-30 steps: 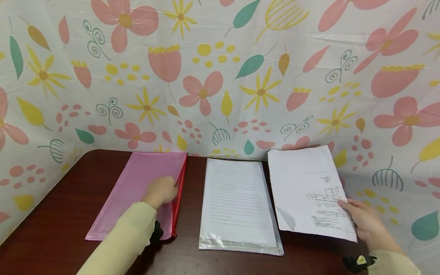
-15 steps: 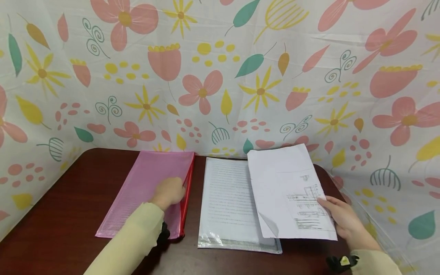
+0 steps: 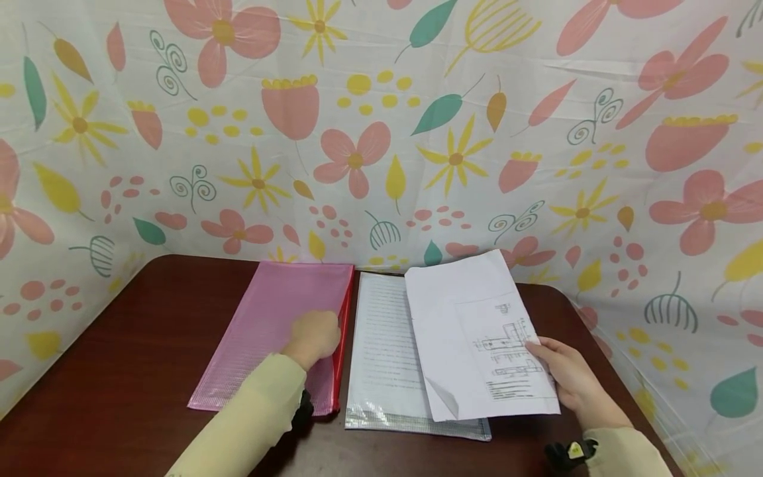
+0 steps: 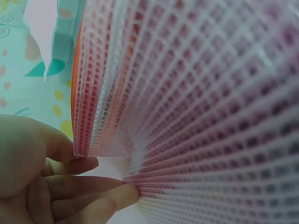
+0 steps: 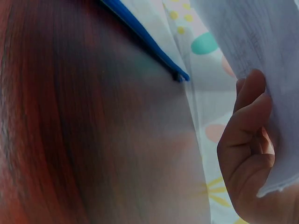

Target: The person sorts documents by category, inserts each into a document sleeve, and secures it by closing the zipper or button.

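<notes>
So, left grip (image 3: 314,336) pinches pouch (image 3: 277,311); right grip (image 3: 565,374), paper (image 3: 467,331) whose long axis points away, slanting left.

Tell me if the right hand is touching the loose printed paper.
Touching. The head view shows the right hand pinching the paper at its side edge, overlapping the printed face.

The right hand (image 5: 245,156) holds white paper (image 5: 282,51) near the brown table (image 5: 93,130).
</notes>
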A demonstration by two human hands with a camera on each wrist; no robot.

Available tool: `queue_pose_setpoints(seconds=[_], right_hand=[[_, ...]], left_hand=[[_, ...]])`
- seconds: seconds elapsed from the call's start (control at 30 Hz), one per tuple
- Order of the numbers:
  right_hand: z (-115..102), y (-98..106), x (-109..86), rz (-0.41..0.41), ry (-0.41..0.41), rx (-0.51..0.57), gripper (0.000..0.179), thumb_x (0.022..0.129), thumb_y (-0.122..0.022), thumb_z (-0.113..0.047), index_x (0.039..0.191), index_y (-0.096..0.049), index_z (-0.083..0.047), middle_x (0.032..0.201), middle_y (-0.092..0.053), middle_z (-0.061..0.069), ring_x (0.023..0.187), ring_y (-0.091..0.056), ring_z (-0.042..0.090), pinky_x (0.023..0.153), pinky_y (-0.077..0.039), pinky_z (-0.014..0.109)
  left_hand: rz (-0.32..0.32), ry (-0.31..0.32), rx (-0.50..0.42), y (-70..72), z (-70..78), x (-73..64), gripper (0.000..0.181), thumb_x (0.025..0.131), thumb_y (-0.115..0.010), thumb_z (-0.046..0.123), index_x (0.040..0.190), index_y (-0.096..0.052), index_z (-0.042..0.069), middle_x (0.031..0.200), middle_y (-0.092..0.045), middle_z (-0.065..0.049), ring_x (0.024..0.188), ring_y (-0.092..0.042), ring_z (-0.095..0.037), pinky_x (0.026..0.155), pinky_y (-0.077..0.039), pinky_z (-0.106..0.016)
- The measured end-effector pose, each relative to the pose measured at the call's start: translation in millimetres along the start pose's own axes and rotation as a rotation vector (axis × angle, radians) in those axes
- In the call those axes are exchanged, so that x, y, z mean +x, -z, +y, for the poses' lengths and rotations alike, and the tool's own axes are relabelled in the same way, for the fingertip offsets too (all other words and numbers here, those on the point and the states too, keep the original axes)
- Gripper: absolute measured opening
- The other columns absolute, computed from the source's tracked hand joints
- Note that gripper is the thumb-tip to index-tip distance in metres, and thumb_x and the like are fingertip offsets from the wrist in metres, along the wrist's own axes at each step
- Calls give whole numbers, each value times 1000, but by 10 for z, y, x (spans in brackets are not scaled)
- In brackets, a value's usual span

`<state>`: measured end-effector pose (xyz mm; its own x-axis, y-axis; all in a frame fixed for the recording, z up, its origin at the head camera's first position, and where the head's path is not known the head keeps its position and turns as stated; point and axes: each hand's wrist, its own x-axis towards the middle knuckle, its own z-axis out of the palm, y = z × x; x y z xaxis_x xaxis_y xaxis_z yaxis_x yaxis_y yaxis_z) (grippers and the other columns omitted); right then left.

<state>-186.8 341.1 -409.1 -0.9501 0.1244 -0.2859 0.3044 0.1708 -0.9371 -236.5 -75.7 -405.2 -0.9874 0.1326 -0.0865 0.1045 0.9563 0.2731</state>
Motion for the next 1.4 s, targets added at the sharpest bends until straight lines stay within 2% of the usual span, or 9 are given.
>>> queue_pose_setpoints(seconds=[0.1,0.33,0.63,0.97,1.4], right_hand=[[0,-33,13,6,-4,4,58,95,-55,-33,134,-35,4,83,-67,-11,75,-68,11,66,-56,32],[-3,-76,15,-6,-14,8,58,96,-54,-34,135,-34,3,83,-68,-11,75,-68,12,67,-57,32],[-15,-103,1,-16,-18,-10,59,96,-54,-35,137,-33,2,85,-68,-9,76,-69,13,67,-57,33],[-29,-179,23,-18,-21,-23,59,96,-53,-35,138,-33,2,86,-68,-9,77,-69,14,68,-57,33],[-20,-242,27,-50,-13,-35,54,97,-53,-30,135,-37,4,85,-68,-6,75,-69,15,66,-57,34]], left_hand=[[15,-2,16,-48,53,25,21,90,-54,18,73,-64,10,81,-67,-8,70,-60,-22,57,-50,-44],[17,-4,49,-106,168,29,23,88,-55,10,65,-60,12,66,-60,-3,61,-54,-17,51,-49,-41],[33,-17,65,-152,258,26,28,88,-54,8,60,-57,13,64,-58,-2,59,-53,-16,44,-47,-39],[17,-37,28,-157,443,16,21,91,-52,13,72,-61,11,75,-64,-5,67,-58,-20,50,-49,-42],[54,-62,-17,-217,535,22,20,91,-50,14,74,-59,9,70,-60,-5,64,-56,-21,51,-48,-39]])
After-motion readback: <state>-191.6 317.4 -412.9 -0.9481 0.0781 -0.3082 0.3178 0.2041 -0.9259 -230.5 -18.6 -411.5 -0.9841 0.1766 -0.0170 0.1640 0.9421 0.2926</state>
